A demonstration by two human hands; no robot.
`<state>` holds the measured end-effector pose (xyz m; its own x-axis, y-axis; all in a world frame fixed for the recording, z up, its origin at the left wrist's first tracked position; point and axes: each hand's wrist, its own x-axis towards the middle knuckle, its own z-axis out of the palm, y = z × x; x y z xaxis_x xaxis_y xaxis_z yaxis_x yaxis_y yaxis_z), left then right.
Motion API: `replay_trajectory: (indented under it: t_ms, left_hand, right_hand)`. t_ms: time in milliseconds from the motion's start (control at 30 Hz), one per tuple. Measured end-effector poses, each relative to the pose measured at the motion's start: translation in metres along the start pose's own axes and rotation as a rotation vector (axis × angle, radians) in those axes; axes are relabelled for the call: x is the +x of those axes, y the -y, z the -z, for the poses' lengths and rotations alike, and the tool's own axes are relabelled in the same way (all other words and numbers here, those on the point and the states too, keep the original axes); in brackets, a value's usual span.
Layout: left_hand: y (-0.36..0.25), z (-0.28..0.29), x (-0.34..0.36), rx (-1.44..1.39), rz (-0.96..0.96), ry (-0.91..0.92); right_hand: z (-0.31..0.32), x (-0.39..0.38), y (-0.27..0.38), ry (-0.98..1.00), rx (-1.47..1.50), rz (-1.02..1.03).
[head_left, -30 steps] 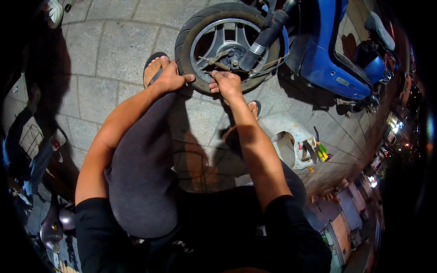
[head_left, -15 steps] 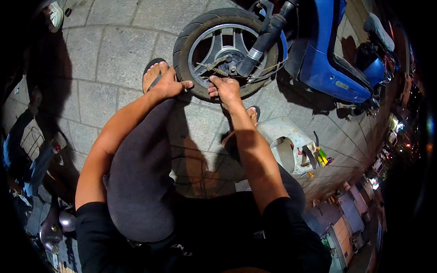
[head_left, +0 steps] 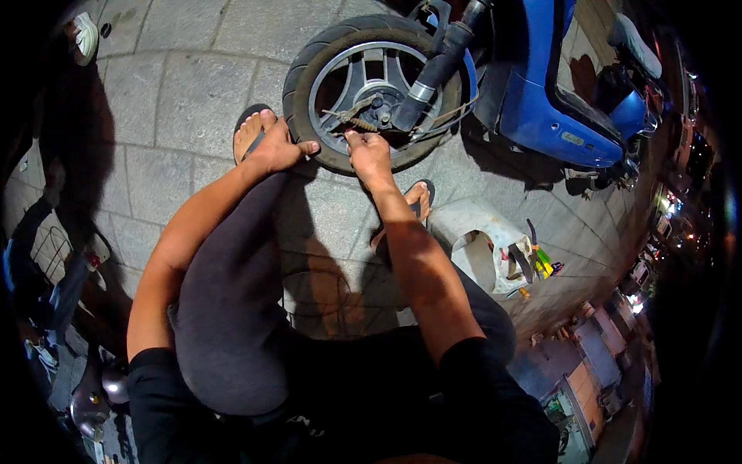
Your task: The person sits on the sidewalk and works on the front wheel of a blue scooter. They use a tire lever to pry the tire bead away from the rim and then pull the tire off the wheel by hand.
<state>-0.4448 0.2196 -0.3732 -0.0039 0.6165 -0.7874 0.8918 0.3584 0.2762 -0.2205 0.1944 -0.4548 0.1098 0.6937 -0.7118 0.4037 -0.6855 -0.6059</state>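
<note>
A scooter's front wheel (head_left: 309,69), with a dusty black tire and grey spoked rim, fills the top centre. A spring (head_left: 363,122) and cable linkage (head_left: 337,114) sit below its hub. My right hand (head_left: 367,158) is at the lower rim, fingertips pinched under the spring on something too small to make out. My left hand (head_left: 278,148) rests by my sandalled left foot (head_left: 249,131), thumb spread toward the tire and fingers apart, with nothing visible in it. My right foot (head_left: 419,197) is below the wheel.
The scooter's blue body (head_left: 550,127) extends right. A pale plastic container (head_left: 456,216) with tools and yellow-green items (head_left: 547,263) lies on the paving (head_left: 193,93) beside my right leg. Dark blue clothing or cloth (head_left: 62,286) and a white shoe (head_left: 86,37) show at the left.
The scene has shifted slightly left and down in the picture. My right hand's fingers are more curled at the linkage; my left hand stays beside the foot and tire.
</note>
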Motion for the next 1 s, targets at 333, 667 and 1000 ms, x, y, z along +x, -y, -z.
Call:
replay_trajectory:
  t_ms: [333, 667, 1000]
  left_hand:
    - [0.000, -0.030, 0.012, -0.132, -0.691, 0.022]
    - [-0.010, -0.053, 0.041, -0.169, -0.585, -0.168]
    - [-0.029, -0.062, 0.059, -0.164, -0.500, 0.048]
  right_hand:
    - [-0.016, -0.006, 0.007, -0.090, 0.459, -0.189]
    - [-0.022, -0.007, 0.002, -0.094, 0.539, -0.130]
    - [-0.019, -0.012, 0.007, -0.021, 0.617, -0.160]
